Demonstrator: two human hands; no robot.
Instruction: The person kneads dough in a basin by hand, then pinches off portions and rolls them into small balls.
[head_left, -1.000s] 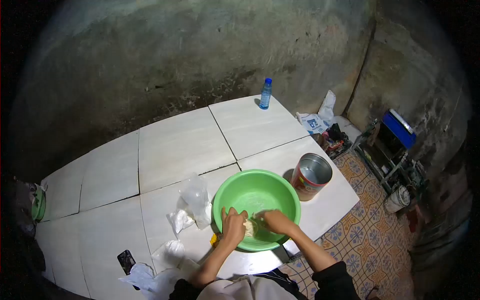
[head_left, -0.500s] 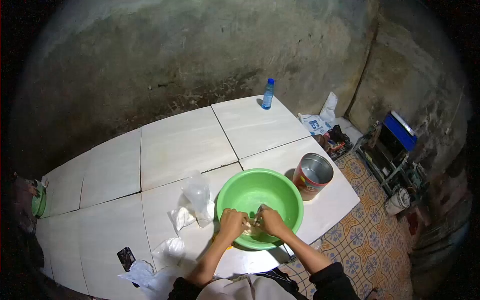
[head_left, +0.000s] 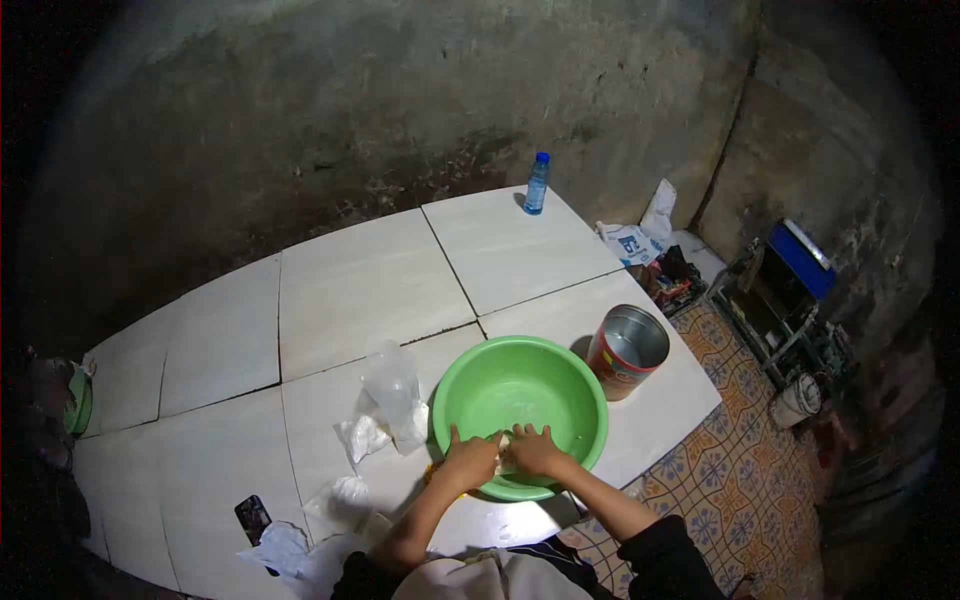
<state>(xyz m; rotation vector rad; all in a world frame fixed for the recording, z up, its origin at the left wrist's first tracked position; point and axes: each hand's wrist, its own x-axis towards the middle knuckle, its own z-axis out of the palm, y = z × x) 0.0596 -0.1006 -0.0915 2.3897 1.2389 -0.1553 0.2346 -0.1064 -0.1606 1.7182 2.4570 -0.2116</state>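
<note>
A lump of pale dough (head_left: 506, 456) lies in the near part of a wide green basin (head_left: 452, 385), mostly covered by my two hands. My left hand (head_left: 472, 460) presses on the dough's left side with its thumb stretched away from the fingers. On the right side, my right hand (head_left: 536, 452) pushes down with its fingers spread. Some pale residue shows on the basin's floor beyond them.
A large open tin (head_left: 625, 368) stands right of the basin. To the left are clear plastic bags of white powder (head_left: 365, 438), a phone (head_left: 253, 516) and a crumpled bag (head_left: 282, 548). A blue-capped bottle (head_left: 536, 185) stands at the table's far corner.
Both hands have gone from curled fingers gripping the dough to stretched, spread fingers pressing on it. The basin and the things around it stay in place.
</note>
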